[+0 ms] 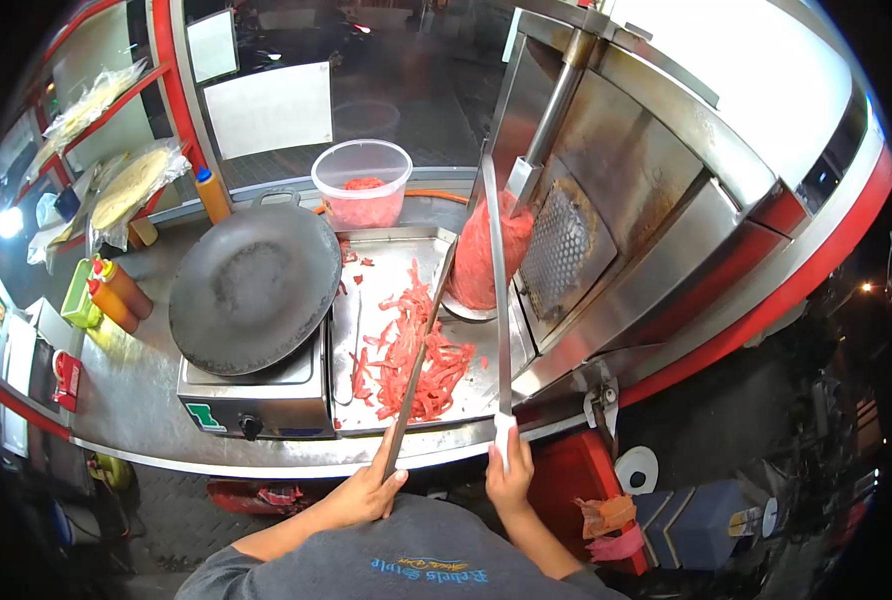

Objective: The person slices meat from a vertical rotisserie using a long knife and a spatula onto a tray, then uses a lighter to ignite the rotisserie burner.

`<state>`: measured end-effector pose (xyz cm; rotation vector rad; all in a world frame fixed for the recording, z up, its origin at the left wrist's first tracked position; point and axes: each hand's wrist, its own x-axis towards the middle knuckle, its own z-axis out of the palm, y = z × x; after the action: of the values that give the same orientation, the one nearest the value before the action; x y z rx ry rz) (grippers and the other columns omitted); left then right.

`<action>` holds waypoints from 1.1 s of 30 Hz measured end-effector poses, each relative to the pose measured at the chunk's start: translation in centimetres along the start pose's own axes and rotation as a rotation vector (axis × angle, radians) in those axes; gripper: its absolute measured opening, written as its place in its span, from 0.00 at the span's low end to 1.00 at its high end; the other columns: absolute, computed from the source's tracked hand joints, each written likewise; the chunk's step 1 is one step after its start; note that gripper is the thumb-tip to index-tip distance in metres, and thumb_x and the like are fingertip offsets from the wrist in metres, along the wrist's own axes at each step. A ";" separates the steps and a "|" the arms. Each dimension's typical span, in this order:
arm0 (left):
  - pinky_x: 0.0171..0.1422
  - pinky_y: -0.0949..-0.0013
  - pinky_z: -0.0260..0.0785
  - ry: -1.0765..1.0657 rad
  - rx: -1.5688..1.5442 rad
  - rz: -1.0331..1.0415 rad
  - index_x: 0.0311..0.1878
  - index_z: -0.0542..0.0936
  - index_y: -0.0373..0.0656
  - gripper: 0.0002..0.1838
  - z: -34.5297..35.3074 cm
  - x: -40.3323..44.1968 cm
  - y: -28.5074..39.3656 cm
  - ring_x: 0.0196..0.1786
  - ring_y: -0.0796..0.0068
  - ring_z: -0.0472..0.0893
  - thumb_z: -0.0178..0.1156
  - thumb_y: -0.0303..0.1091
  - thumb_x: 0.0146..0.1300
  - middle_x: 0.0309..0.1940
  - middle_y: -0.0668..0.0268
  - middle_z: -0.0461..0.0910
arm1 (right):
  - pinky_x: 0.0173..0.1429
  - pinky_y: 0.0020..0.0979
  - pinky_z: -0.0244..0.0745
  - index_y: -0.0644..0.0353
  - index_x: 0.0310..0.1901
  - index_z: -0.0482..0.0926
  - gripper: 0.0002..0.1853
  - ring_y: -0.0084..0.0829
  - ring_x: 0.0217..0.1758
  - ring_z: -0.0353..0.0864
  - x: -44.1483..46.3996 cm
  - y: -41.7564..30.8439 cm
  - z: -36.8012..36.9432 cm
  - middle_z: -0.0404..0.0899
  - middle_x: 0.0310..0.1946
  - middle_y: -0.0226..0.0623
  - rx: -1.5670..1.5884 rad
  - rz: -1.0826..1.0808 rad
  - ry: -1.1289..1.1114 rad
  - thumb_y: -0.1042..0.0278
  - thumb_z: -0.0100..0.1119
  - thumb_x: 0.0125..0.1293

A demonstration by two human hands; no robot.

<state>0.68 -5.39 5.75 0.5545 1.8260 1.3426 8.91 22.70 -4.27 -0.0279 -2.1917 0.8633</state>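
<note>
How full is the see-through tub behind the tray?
Partly full: the tub has red meat in its lower part, and bare see-through wall shows above it.

The metal tray (379, 268) contains red meat strips (448, 370). The left hand (369, 490) grips a long bar (409, 400) above the tray. The right hand (509, 480) grips a long knife (503, 335), its blade overlapping the meat cone (478, 262) at the tray's right. A black pan (256, 285) sits left of the tray.
</note>
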 end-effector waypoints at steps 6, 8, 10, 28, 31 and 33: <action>0.36 0.58 0.78 -0.034 0.012 0.002 0.89 0.24 0.49 0.45 -0.6 -0.1 1.3 0.24 0.64 0.81 0.46 0.42 0.89 0.24 0.61 0.76 | 0.54 0.45 0.83 0.66 0.78 0.72 0.33 0.54 0.49 0.85 0.5 -0.5 0.4 0.83 0.52 0.57 -0.038 -0.013 0.019 0.80 0.68 0.73; 0.35 0.58 0.77 -0.026 -0.012 0.019 0.89 0.24 0.49 0.44 0.3 0.4 1.3 0.24 0.65 0.81 0.45 0.43 0.89 0.25 0.61 0.76 | 0.55 0.43 0.82 0.68 0.79 0.69 0.33 0.53 0.48 0.85 4.3 -0.8 1.5 0.83 0.52 0.58 -0.025 0.030 -0.056 0.81 0.66 0.74; 0.34 0.59 0.77 -0.010 -0.028 0.037 0.89 0.24 0.50 0.44 0.7 1.2 1.3 0.23 0.67 0.80 0.43 0.43 0.90 0.26 0.61 0.75 | 0.55 0.43 0.82 0.68 0.79 0.69 0.33 0.54 0.48 0.85 4.1 -1.1 1.2 0.83 0.52 0.59 -0.043 0.024 -0.048 0.80 0.66 0.74; 0.26 0.65 0.75 -0.013 -0.278 0.197 0.88 0.19 0.55 0.46 -0.3 6.8 2.1 0.18 0.73 0.74 0.42 0.50 0.90 0.22 0.68 0.67 | 0.53 0.44 0.82 0.62 0.78 0.73 0.31 0.52 0.47 0.85 -4.5 -3.2 -3.1 0.82 0.49 0.55 -0.150 0.151 -0.200 0.76 0.66 0.75; 0.25 0.68 0.74 -0.086 -0.453 0.243 0.89 0.22 0.62 0.41 -0.6 7.6 2.0 0.19 0.76 0.70 0.37 0.54 0.90 0.27 0.68 0.65 | 0.53 0.43 0.82 0.62 0.78 0.73 0.31 0.52 0.46 0.85 -5.1 -4.3 -4.3 0.83 0.47 0.55 -0.110 0.190 -0.226 0.76 0.65 0.75; 0.25 0.70 0.73 -0.120 -0.577 0.254 0.90 0.29 0.67 0.37 -0.6 7.9 1.8 0.20 0.78 0.68 0.35 0.57 0.90 0.29 0.68 0.65 | 0.52 0.41 0.82 0.61 0.79 0.73 0.31 0.52 0.45 0.85 -0.3 -4.9 -2.8 0.83 0.46 0.56 -0.052 0.170 -0.232 0.76 0.65 0.75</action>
<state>-4.68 0.61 4.89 0.5450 1.2135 1.8679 12.21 20.46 -0.25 -0.1475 -2.4563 0.9426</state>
